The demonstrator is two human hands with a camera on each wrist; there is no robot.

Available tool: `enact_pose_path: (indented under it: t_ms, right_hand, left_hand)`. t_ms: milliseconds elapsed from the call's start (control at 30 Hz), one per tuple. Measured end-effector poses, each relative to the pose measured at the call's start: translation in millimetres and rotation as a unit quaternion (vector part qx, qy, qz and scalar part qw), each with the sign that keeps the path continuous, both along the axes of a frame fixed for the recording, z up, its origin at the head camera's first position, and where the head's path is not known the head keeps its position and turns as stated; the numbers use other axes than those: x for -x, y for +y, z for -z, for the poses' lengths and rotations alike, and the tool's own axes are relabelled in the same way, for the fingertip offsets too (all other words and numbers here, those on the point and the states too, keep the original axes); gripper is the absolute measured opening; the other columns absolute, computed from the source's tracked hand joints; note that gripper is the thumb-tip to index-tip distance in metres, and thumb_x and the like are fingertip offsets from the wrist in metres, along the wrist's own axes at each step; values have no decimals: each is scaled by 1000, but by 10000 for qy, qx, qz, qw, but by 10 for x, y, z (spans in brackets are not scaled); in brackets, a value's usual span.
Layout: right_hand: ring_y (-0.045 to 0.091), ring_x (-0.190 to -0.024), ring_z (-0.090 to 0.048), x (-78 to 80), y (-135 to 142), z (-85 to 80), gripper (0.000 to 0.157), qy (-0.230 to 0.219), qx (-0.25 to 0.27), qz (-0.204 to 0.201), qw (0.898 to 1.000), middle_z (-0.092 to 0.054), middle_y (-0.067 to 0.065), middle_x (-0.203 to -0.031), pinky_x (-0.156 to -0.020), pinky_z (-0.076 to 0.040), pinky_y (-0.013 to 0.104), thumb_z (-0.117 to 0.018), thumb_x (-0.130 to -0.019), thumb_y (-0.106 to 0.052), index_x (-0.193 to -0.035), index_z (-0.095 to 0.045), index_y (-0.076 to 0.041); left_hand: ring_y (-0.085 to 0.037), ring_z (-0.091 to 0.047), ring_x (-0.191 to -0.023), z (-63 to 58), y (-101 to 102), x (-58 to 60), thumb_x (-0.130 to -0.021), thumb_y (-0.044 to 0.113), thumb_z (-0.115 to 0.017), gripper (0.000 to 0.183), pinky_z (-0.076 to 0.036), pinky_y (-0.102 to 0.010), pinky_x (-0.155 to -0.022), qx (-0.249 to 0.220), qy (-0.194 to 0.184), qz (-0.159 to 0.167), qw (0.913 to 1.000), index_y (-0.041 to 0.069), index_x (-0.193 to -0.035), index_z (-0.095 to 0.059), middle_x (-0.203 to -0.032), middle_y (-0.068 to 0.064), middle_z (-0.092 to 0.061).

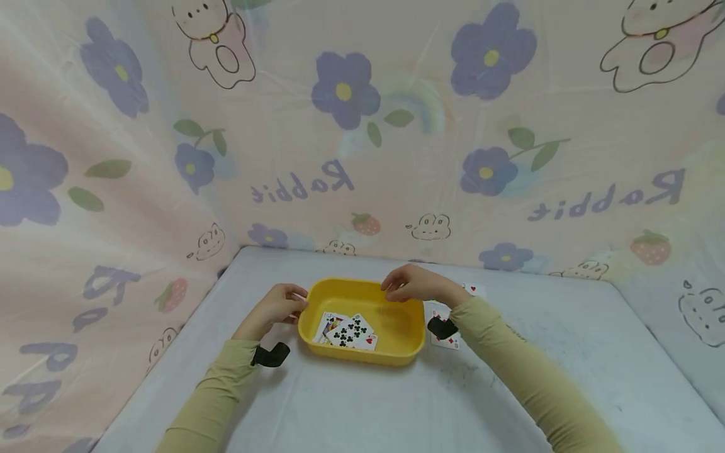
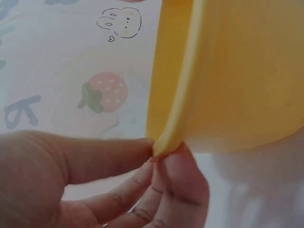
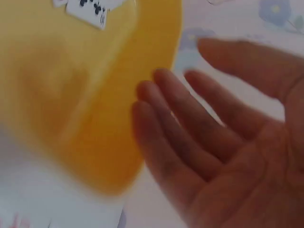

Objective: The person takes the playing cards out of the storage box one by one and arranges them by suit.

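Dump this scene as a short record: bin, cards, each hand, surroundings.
container: yellow bin, upright on the white table
cards_inside: overlapping playing cards at the bin's near left, face up, clubs and a heart among them
cards_outside: red-suit cards on the table, right of the bin, partly hidden in the head view
left_hand: left hand pinches the bin's left rim
right_hand: right hand at the far right rim, fingers loose, no card visible in it; rim contact unclear
backdrop: printed curtain, flowers and rabbits
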State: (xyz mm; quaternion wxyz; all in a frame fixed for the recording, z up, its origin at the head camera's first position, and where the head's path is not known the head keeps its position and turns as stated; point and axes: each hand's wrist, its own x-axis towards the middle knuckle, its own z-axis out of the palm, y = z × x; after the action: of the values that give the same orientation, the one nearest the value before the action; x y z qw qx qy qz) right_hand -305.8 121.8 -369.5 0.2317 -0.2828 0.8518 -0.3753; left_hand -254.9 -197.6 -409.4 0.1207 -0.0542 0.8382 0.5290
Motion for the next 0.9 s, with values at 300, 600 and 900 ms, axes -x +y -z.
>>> enact_pose_path:
  t_ms: [300,600,900]
  right_hand:
    - [15,-95,-60,70,-490,230,31,-178,-345,-913,9951,-65,14,-110,-85,-48,29,-66,-87,-4,-117,-62,4]
    - [12,-81,-59,115,-623,395,25,-750,-695,-835,9912,-66,8,-96,-77,-50,29,-67,-87,-2,-111,-63,2]
    - [10,-75,-55,-19,-699,344,20,-674,-1251,-1104,9837,-65,2,-90,-68,-47,24,-72,-84,-5,-103,-68,-2]
  left_hand:
    - [-24,-62,-74,-30,31,20,-92,3,-59,26,-55,-32,-60,-94,-39,277,9996,-5,-116,-54,-96,-18,-60]
    - [-22,-60,-73,3,24,29,-93,3,-59,25,-55,-32,-61,43,-13,206,9998,-5,-116,-53,-95,-18,-59]
    - [-22,-60,-74,-11,12,25,-92,2,-58,27,-55,-32,-60,60,-52,160,9998,-6,-117,-53,-94,-17,-59]
